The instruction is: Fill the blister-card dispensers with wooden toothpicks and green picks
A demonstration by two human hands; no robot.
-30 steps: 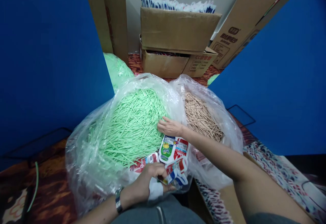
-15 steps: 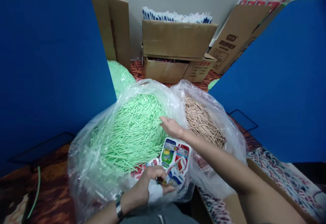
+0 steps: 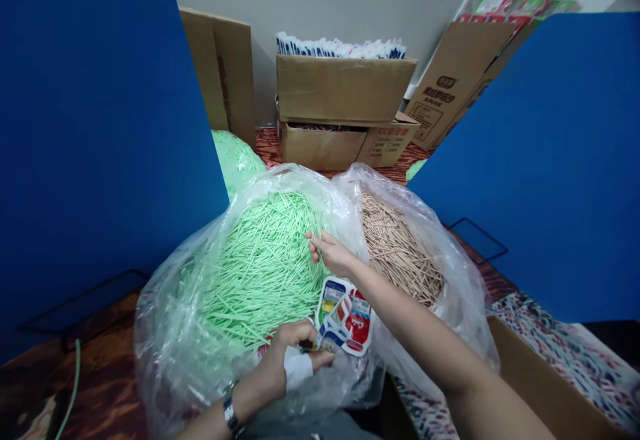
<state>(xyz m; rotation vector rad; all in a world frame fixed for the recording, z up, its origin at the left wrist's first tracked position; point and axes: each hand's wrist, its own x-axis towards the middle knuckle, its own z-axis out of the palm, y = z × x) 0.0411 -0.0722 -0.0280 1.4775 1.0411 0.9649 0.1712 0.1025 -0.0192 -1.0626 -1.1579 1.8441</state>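
My right hand (image 3: 330, 252) is at the right edge of a heap of thin green sticks (image 3: 265, 260), its fingers pinched on a green stick. The heap lies in a clear plastic bag (image 3: 175, 307). Lower down, my left hand (image 3: 295, 360) is closed with thumb and fingers curled together. What it grips is hidden; a white wrapping (image 3: 299, 368) covers part of it. Just beyond its fingertips lie printed packs (image 3: 357, 317) with cola and soda labels, on the bag's near right side. A watch (image 3: 231, 413) is on my left wrist.
Right of the green heap, brown sticks (image 3: 400, 247) fill another clear bag (image 3: 465, 287). Stacked cardboard boxes (image 3: 345, 90) stand behind. Blue panels (image 3: 100, 127) flank both sides. An open carton (image 3: 545, 373) and patterned packaging (image 3: 590, 367) are at lower right.
My right hand's fingers have curled in at the heap's right edge. My left hand has shifted slightly left, and a cola label shows more fully. The whole view has moved a little.
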